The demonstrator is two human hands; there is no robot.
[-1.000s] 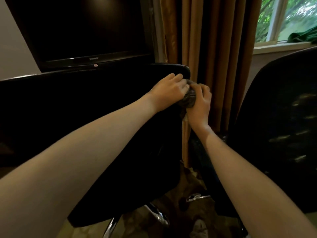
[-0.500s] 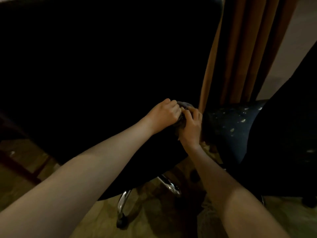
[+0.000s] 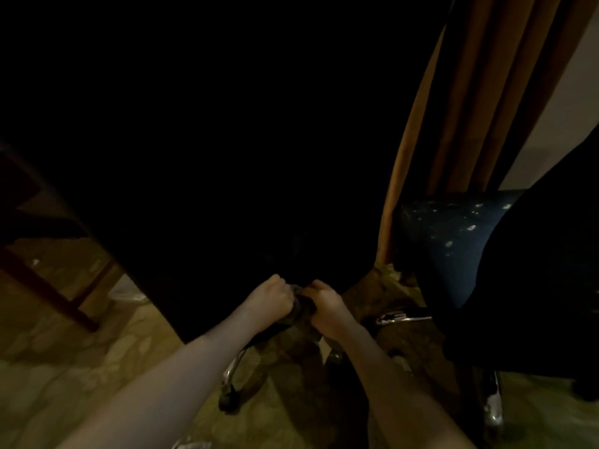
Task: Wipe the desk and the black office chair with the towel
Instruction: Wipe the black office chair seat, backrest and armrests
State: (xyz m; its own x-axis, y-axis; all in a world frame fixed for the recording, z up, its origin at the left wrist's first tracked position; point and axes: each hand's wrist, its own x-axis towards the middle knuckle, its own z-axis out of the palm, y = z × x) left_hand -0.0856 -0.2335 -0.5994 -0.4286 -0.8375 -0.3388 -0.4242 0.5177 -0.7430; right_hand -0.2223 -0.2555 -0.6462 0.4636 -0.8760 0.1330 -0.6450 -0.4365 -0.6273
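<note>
The black office chair (image 3: 227, 157) fills most of the view, its back a large dark surface. At the bottom edge of that back, my left hand (image 3: 267, 301) and my right hand (image 3: 325, 307) grip a bunched grey towel (image 3: 299, 311) between them, pressed against the chair. Both hands are closed around the towel, which is mostly hidden by my fingers. The chair's chrome base leg and caster (image 3: 228, 395) show below my left forearm.
A second dark chair (image 3: 486, 254) with a speckled seat stands to the right, its chrome legs (image 3: 494, 406) on the patterned floor. Orange-brown curtains (image 3: 486, 92) hang behind. A dark wooden desk leg (image 3: 48, 286) stands at the left.
Both hands have slid the towel down the chair back from its top right corner to its bottom edge. The view has tilted downward, so the screen and window are gone.
</note>
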